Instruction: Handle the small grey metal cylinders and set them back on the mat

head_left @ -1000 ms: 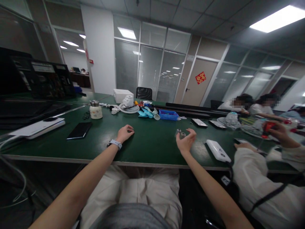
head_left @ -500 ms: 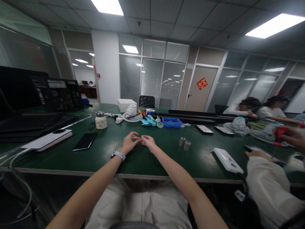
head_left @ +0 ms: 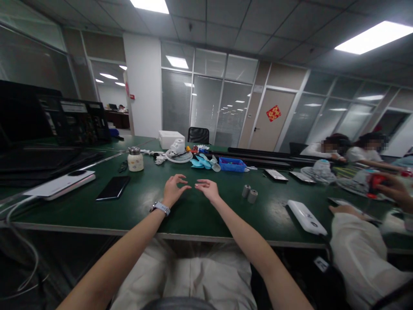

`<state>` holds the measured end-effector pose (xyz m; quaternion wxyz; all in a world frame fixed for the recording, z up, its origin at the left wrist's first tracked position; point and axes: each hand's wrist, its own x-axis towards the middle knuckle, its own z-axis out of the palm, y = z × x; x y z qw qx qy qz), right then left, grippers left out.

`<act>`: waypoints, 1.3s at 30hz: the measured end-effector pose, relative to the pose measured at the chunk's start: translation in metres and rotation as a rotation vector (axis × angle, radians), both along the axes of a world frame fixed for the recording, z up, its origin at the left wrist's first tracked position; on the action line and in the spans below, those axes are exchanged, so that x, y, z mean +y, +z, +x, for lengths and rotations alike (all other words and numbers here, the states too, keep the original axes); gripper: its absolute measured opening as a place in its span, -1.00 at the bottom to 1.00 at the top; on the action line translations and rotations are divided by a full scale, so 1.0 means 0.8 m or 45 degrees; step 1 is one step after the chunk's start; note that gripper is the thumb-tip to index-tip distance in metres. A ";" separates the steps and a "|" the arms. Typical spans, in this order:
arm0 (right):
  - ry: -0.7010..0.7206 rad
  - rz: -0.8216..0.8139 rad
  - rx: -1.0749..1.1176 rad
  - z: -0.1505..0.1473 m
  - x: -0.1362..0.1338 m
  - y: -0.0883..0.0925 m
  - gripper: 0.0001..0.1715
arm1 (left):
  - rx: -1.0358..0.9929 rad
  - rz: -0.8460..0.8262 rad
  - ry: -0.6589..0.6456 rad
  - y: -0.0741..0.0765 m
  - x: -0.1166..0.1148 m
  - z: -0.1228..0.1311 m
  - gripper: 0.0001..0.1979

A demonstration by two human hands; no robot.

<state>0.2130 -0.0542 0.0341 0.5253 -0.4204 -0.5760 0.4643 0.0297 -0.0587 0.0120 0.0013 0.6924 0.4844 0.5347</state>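
Note:
Above the green table [head_left: 142, 211], my left hand [head_left: 174, 189], with a watch [head_left: 160, 208] at its wrist, is open. Its thumb and fingers curve apart with nothing visible between them. Just to its right, a small gap away, is my right hand [head_left: 208, 189], its thumb and fingertips drawn together. Whatever may be in that pinch is too small to make out. Two grey cylinders [head_left: 249, 193] stand to the right of my right hand. Left of my left hand lies a black phone [head_left: 113, 188], with a cream jar [head_left: 135, 160] behind it.
Farther back are a white fan part [head_left: 178, 157], light-blue fan blades [head_left: 204, 162], a blue basket [head_left: 232, 164] and a white box [head_left: 171, 140]. A white device [head_left: 306, 216] lies to the right. Beside it, a co-worker's hand holds a red-handled tool [head_left: 375, 185].
My hands have drawn apart; their fingertips met before and now have a gap between them. My left thumb and fingers have spread. The view has shifted slightly.

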 end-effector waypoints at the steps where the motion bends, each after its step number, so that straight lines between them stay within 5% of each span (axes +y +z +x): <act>1: -0.045 0.161 -0.121 0.022 -0.007 0.009 -0.72 | 0.012 -0.011 0.020 -0.001 0.001 0.000 -0.65; 5: -0.375 0.627 -0.752 0.149 -0.032 0.048 -0.80 | 0.010 -0.099 0.033 -0.003 0.003 0.001 -0.62; 9: -0.616 0.446 -1.127 0.265 -0.039 0.067 -0.69 | -0.049 -0.116 0.048 -0.004 0.005 0.001 -0.49; 12: -0.618 0.349 -1.282 0.304 -0.036 0.060 -0.68 | -0.058 -0.133 0.065 -0.004 0.005 0.001 -0.42; 26: -0.431 0.268 -1.182 0.301 -0.027 0.047 -0.69 | -0.045 -0.146 0.046 -0.007 0.005 -0.001 -0.40; 39: -0.513 0.291 -1.255 0.287 -0.028 0.054 -0.67 | -0.030 -0.192 0.042 -0.006 0.005 -0.002 -0.44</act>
